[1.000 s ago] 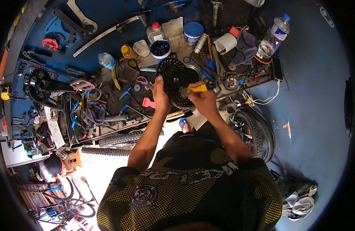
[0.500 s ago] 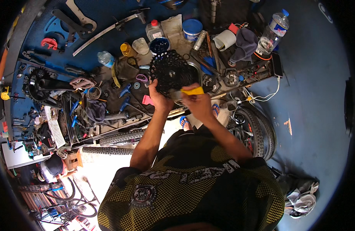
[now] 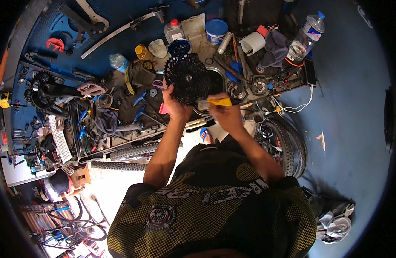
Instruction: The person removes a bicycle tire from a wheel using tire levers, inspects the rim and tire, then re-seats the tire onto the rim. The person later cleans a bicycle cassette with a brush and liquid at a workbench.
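Observation:
A black bicycle cassette [image 3: 187, 77] is held up over the bench, with my left hand [image 3: 177, 107] closed on its lower left edge. My right hand [image 3: 226, 114] grips a yellow-handled brush [image 3: 220, 102], whose blurred pale tip points left at the cassette's lower right edge. Whether the tip touches the teeth I cannot tell. Behind and beneath the cassette, partly hidden by it, is a round metal-rimmed basin [image 3: 224, 79] with a dark inside. A blue tub of dark liquid [image 3: 179, 45] stands just beyond the cassette.
Blue-handled tools [image 3: 140, 98] and a rag [image 3: 107, 122] lie left of my hands. A grey bottle with a red cap [image 3: 174, 31], a lidded blue tub [image 3: 216, 30] and a large water bottle [image 3: 305, 38] stand at the back. Bicycle wheels [image 3: 284, 144] are below the bench's right side.
The brush and my right hand have shifted slightly right and down. My left hand and the cassette have moved a little left, the cassette turning slightly.

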Demonstrator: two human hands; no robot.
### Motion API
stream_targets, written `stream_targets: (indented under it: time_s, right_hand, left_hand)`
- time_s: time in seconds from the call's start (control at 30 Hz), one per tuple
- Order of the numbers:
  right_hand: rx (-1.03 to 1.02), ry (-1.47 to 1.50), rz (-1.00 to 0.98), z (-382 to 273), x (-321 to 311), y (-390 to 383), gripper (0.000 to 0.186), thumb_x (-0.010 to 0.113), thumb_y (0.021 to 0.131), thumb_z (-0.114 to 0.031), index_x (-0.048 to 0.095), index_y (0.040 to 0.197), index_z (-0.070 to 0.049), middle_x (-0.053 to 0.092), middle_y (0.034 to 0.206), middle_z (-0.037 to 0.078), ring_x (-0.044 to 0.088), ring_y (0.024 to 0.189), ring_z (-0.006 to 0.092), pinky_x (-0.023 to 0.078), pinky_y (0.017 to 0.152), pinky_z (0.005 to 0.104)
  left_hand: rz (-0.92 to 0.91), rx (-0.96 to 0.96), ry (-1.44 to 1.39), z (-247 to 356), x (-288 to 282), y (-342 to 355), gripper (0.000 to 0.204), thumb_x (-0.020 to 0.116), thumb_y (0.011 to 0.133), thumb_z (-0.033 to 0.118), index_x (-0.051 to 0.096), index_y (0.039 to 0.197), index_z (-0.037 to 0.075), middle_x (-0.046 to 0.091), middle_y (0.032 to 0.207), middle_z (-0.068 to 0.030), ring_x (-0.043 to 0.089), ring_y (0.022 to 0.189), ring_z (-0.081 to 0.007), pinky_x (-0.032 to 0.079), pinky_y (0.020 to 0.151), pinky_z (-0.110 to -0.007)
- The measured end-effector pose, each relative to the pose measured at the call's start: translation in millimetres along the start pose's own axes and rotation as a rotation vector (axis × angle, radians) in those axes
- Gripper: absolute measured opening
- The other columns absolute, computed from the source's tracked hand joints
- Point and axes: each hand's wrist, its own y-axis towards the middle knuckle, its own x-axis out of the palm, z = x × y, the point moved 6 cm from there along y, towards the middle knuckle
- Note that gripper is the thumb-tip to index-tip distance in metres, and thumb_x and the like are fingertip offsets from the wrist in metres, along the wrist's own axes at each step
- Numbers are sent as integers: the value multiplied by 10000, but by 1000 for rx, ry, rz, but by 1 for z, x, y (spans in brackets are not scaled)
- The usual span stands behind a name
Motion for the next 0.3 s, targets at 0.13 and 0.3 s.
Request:
stream_targets:
  time_s: [0.13, 0.3]
  right_hand:
    - [9, -39, -60, -7, 17, 3, 226, 726, 947, -2, 653, 1159, -25, 710, 1075, 59, 666, 926, 84, 562, 785, 247]
    - [-183, -164, -173, -34, 23, 13, 234, 733, 951, -21, 675, 1176, -47, 710, 1064, 55, 668, 900, 89, 558, 775, 239]
  left_hand:
    - [5, 6, 69, -1, 3, -3, 543, 496, 935, 288, 493, 1456, 135, 640, 1348, -80, 614, 1235, -295, 475, 1081, -458]
    - [-41, -16, 156, -1, 7, -7, 607, 479, 1006, 463, 444, 1527, 152, 596, 1437, -114, 583, 1286, -293, 410, 1145, -470]
